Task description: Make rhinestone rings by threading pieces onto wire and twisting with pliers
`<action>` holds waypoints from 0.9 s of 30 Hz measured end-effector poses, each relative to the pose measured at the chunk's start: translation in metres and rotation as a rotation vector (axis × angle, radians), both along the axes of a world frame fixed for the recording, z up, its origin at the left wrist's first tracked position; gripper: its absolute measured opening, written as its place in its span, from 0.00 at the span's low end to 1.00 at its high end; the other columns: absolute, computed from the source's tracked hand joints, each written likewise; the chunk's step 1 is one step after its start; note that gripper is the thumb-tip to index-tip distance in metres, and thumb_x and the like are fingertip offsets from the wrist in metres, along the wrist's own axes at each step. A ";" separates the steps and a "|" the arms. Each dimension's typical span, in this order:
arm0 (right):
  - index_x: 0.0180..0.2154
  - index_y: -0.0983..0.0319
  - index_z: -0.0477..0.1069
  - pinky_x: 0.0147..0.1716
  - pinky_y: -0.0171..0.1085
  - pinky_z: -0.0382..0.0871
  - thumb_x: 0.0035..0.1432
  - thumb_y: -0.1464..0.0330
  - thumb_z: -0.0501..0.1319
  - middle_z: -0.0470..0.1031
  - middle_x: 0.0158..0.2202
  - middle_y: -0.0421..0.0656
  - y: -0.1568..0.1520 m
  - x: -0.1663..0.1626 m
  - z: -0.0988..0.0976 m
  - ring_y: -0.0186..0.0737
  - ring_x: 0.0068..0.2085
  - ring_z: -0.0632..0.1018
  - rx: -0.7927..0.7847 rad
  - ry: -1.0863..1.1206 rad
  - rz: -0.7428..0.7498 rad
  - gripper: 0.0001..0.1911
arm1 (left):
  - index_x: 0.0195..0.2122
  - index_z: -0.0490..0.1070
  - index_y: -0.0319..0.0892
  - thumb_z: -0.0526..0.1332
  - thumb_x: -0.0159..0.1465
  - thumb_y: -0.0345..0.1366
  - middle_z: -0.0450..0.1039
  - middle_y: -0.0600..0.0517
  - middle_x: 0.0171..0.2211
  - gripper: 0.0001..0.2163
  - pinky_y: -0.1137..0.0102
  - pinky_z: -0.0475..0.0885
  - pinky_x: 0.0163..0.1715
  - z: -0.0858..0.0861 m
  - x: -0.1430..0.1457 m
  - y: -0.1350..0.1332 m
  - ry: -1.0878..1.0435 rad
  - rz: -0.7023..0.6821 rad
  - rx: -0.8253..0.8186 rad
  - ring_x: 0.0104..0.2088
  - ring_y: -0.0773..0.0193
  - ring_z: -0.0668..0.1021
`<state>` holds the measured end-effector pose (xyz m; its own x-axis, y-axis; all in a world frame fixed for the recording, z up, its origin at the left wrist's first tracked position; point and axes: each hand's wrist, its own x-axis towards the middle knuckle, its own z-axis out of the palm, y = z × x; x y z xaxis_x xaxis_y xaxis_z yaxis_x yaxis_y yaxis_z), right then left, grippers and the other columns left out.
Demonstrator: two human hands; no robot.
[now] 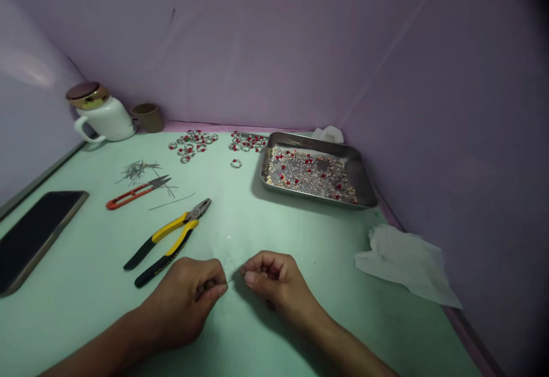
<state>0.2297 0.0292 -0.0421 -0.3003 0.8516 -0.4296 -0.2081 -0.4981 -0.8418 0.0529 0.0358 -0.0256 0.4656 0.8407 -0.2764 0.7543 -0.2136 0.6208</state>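
Note:
My left hand (191, 297) and my right hand (274, 282) are both closed in a pinch, a short gap apart above the green tabletop. A thin wire (231, 280) spans that gap, gripped between thumb and forefinger on each side; its ends are hidden by my fingers. Whether any bead sits on it I cannot make out. Just beyond my left hand lie combination pliers (171, 239) with yellow and black handles, jaws pointing away. Behind them are orange thread snips (137, 191), a loose length of wire (171, 201) and a heap of cut wires (136, 171).
A metal tray (319, 197) of small clear, gold and red beads stands at the back right. Beaded rings (193, 142) lie in two clusters, one ring (235, 163) apart. A phone (38, 234), lidded mug (109, 118), brown cup (148, 117) and crumpled tissue (405, 260) edge the table.

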 end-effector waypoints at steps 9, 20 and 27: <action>0.22 0.66 0.69 0.14 0.27 0.50 0.36 0.63 0.68 0.63 0.14 0.33 -0.001 0.000 0.001 0.22 0.14 0.59 -0.007 -0.027 0.005 0.14 | 0.20 0.61 0.42 0.51 0.56 0.34 0.62 0.58 0.15 0.09 0.75 0.57 0.20 0.005 -0.001 -0.001 0.019 -0.036 0.067 0.18 0.70 0.65; 0.20 0.65 0.64 0.13 0.28 0.51 0.41 0.56 0.64 0.61 0.13 0.33 -0.004 -0.002 0.005 0.24 0.13 0.59 0.035 -0.112 0.019 0.18 | 0.19 0.60 0.42 0.50 0.57 0.34 0.61 0.57 0.16 0.10 0.74 0.56 0.20 0.007 -0.002 -0.001 0.085 -0.082 0.085 0.18 0.70 0.63; 0.21 0.64 0.64 0.12 0.27 0.51 0.44 0.56 0.62 0.61 0.13 0.33 -0.005 -0.003 0.003 0.24 0.13 0.60 0.044 -0.159 0.012 0.18 | 0.20 0.61 0.42 0.51 0.58 0.36 0.61 0.58 0.16 0.10 0.74 0.58 0.22 0.014 0.001 -0.001 0.058 -0.076 -0.002 0.19 0.69 0.64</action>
<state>0.2272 0.0244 -0.0389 -0.2417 0.8676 -0.4345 -0.0652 -0.4613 -0.8848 0.0541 0.0351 -0.0118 0.5112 0.8029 -0.3067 0.7708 -0.2704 0.5768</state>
